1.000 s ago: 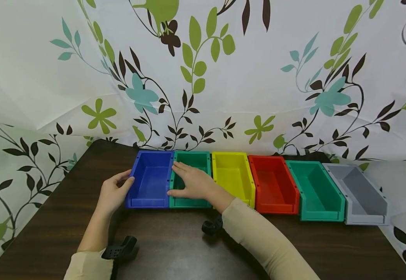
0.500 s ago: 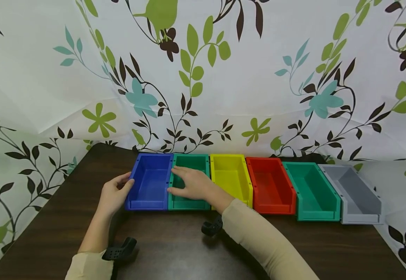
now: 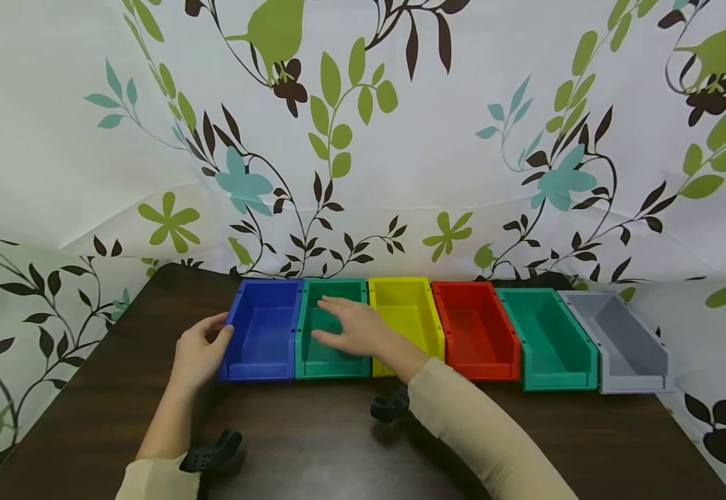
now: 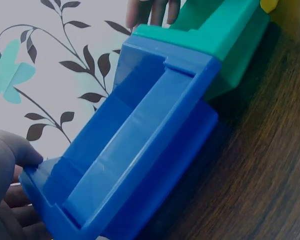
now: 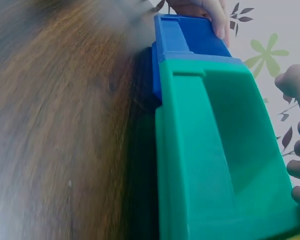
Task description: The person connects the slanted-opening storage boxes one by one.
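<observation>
Right hand shifted rightward, farther from the blue bin, fingertips now over the adjoining green bin

Along the far edge of the bench, left to right in one row, stand the first bin, second bin, third bin, fourth bin, fifth bin and sixth bin, each just beside the next. The backdrop is behind them. The left hand touches the first bin's left side. The right hand is over the second bin, its wrist above the third bin's near end.
</observation>
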Motion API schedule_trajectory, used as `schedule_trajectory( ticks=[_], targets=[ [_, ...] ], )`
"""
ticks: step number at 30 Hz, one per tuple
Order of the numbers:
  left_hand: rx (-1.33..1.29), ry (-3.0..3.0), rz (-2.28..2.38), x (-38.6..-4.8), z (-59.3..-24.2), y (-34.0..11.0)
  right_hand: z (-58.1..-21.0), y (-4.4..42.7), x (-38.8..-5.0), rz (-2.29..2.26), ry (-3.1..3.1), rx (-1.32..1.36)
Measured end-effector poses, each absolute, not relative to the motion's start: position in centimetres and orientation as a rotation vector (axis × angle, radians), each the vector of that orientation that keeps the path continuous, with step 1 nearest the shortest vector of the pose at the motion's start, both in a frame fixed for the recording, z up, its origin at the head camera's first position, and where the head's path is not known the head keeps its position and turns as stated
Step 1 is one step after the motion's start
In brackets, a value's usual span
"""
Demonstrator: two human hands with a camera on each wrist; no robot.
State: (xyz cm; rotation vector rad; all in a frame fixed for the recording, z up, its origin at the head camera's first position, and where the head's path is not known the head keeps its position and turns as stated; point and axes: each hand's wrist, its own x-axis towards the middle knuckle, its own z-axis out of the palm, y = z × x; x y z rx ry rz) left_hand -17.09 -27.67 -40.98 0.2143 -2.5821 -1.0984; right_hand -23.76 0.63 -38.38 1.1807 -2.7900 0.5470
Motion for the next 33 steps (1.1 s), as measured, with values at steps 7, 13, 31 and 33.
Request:
schedule_trajectory(
  ticks=[7, 13, 31, 33],
  targets=[
    [0.174, -2.513, -1.020, -17.0, -40.5, -26.7, -38.0, 2.7, -23.6, 0.709, -2.751, 1.131],
    [0.054, -2.459, -0.897, -17.5, -39.8, -24.7, -37.8, 4.7, -23.6, 0.854, -2.759, 1.031],
    [-0.038, -2.748, -1.004, -18.6, -39.7, -18.8, -36.6, 10.6, -22.9, 1.235, -2.847, 0.400],
    [-0.026, -2.745, -1.065, -18.7, -39.9, -18.7, -36.3, 11.3, -22.5, 1.250, -2.840, 0.310]
  ],
)
